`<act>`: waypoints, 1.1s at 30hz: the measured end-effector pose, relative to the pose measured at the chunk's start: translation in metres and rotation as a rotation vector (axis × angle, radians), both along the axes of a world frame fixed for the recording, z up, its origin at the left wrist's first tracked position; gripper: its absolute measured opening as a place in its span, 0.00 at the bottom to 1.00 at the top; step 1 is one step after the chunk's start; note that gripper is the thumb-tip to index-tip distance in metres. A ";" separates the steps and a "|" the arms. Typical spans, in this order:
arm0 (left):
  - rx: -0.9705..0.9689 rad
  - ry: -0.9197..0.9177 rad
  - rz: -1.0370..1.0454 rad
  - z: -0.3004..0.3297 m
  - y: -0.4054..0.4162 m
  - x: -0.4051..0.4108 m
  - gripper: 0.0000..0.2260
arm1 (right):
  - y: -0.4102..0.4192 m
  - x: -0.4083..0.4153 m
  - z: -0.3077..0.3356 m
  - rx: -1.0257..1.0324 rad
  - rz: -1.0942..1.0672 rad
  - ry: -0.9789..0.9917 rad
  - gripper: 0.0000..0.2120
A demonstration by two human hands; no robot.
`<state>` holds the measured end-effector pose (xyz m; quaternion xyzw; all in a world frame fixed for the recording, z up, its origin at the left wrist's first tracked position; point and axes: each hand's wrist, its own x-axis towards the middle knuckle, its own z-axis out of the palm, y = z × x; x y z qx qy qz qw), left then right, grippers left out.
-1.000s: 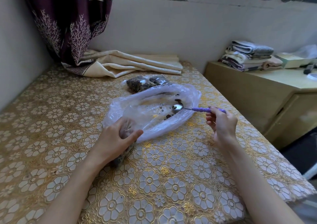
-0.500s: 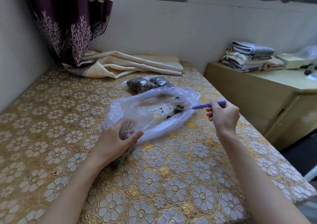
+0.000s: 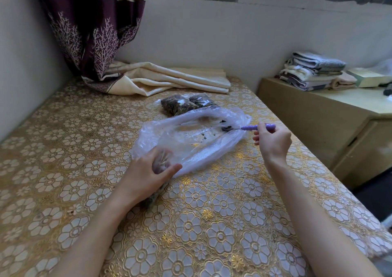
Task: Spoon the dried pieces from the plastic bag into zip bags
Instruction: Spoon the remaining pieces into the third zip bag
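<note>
Gold flower-patterned tablecloth (image 3: 63,187) carried one clear plastic bag (image 3: 191,141) near its right edge, long axis running from near-left to far-right. One purple-handled spoon (image 3: 252,127), pinched by the right hand (image 3: 273,143), lay level, bowl inside the bag's far-right end. Left hand (image 3: 146,174) gripped the near end. Two filled zip bags (image 3: 184,104) lay just beyond.

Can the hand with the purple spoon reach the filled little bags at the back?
Probably yes. The right hand holds the purple-handled spoon at the clear plastic bag's mouth, and the dark filled zip bags lie just beyond that bag with nothing standing between. It would pass over the bag's edge.
</note>
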<state>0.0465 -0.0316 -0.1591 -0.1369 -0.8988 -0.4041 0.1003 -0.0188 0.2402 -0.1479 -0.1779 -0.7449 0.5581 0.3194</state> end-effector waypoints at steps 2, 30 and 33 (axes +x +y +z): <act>-0.006 -0.009 0.016 -0.001 0.000 -0.001 0.16 | -0.004 -0.002 0.000 -0.005 -0.009 0.017 0.10; 0.041 0.020 0.007 -0.005 -0.002 -0.004 0.09 | 0.003 0.031 0.020 -0.614 0.274 0.007 0.04; 0.114 0.014 0.017 -0.004 -0.002 -0.005 0.10 | -0.007 0.040 0.035 -0.645 0.401 0.058 0.04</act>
